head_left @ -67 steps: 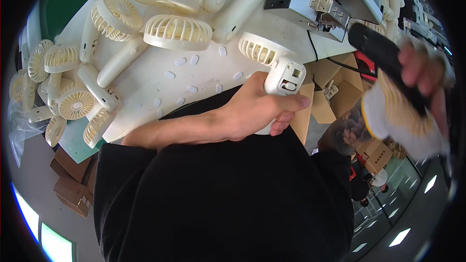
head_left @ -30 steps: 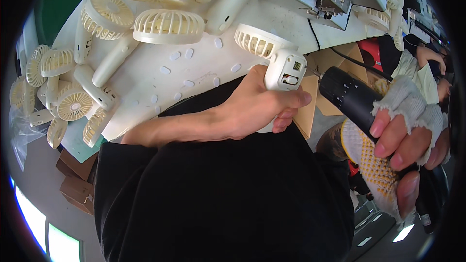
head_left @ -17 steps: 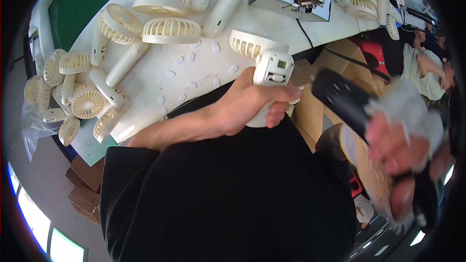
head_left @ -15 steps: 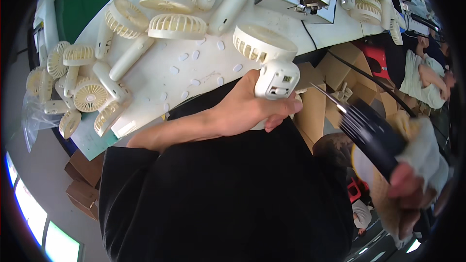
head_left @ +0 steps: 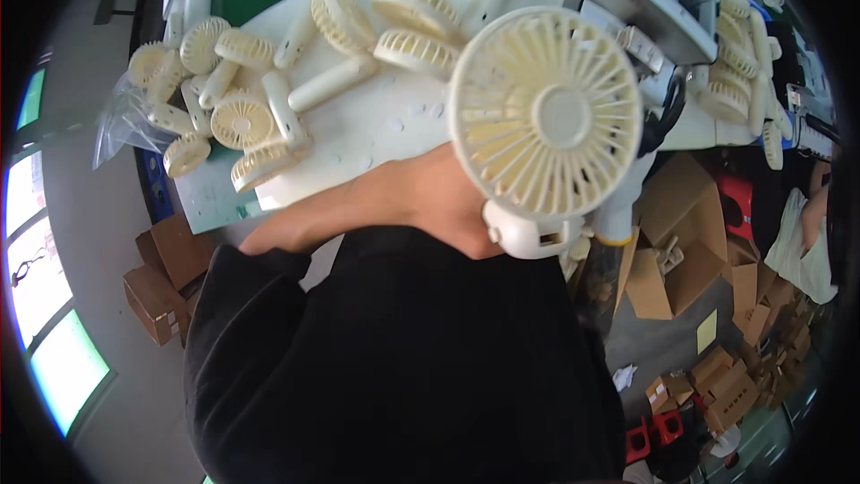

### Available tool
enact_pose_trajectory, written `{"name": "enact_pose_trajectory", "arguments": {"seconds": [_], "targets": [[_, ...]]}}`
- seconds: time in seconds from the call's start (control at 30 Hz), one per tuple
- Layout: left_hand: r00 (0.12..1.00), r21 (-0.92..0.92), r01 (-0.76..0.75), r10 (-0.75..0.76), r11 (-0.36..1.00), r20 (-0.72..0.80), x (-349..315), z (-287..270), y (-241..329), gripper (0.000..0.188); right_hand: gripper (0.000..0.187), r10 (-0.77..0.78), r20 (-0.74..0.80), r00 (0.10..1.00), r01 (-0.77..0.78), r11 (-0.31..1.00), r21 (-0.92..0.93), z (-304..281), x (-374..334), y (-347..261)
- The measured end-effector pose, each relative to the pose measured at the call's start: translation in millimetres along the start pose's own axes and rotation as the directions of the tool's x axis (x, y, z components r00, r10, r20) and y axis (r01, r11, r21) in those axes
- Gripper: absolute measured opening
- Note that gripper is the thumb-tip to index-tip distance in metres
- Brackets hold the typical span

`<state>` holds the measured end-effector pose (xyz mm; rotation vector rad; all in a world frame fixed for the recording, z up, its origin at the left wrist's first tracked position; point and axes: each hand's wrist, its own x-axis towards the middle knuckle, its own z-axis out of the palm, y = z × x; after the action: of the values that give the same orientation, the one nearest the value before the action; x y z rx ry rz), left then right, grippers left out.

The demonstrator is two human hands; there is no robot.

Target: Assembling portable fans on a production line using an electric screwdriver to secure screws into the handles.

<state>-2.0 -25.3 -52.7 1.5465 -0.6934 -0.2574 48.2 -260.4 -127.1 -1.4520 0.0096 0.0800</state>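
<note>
A cream handheld fan [head_left: 563, 116] fills the middle of the view, its round slotted grille facing me. My left hand [head_left: 448, 197] is closed around it, with the fingers partly behind the fan head. My right hand [head_left: 620, 211], in a white glove with a yellow cuff, is up beyond the fan by the metal-cased machine [head_left: 658, 0]. The fan hides most of that hand, so its fingers do not show. Something black and curved [head_left: 667, 116] shows beside it; I cannot make out whether the hand holds it.
Several cream fans [head_left: 244, 121] lie on the white table [head_left: 331, 139] at left, with small oval pieces [head_left: 394, 124] among them. More fans [head_left: 730, 94] are stacked right of the machine. An open cardboard box [head_left: 690, 215] stands below right, and brown cartons [head_left: 166, 296] at lower left.
My left hand has raised the fan and turned its grille toward me. My right hand, which held a black electric screwdriver at lower right, has moved up and away behind the fan.
</note>
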Motion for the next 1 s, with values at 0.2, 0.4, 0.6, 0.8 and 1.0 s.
{"name": "enact_pose_trajectory", "arguments": {"seconds": [0.2,0.4,0.6,0.8,1.0], "targets": [[0.97,0.73,0.173,0.014,0.661,-0.243,54.9,-96.5,32.4,0.033,0.028,0.106,-0.03,0.994,-0.107,0.993,-0.042,1.3,-9.1,8.4],[0.891,0.836,0.435,-0.296,0.334,-0.345,149.3,-245.9,-61.5,0.041,0.024,0.033,-0.03,0.999,-0.034,0.998,-0.06,5.8,-12.9,-1.4],[0.826,0.816,0.535,-0.341,0.22,-0.449,194.7,-286.2,-104.6,0.068,0.024,0.089,-0.043,0.995,-0.091,0.995,-0.042,10.6,-4.0,0.2],[0.799,0.793,0.597,-0.008,0.12,-0.601,157.2,-388.3,-101.5,0.066,0.058,0.116,-0.266,0.957,-0.126,0.992,-0.023,14.8,-8.9,9.7],[0.551,0.546,0.833,0.219,-0.091,-0.805,65.4,-547.6,-143.7,0.057,0.067,0.114,-0.261,0.959,-0.154,0.978,-0.138,-19.1,-28.1,31.4]]}}
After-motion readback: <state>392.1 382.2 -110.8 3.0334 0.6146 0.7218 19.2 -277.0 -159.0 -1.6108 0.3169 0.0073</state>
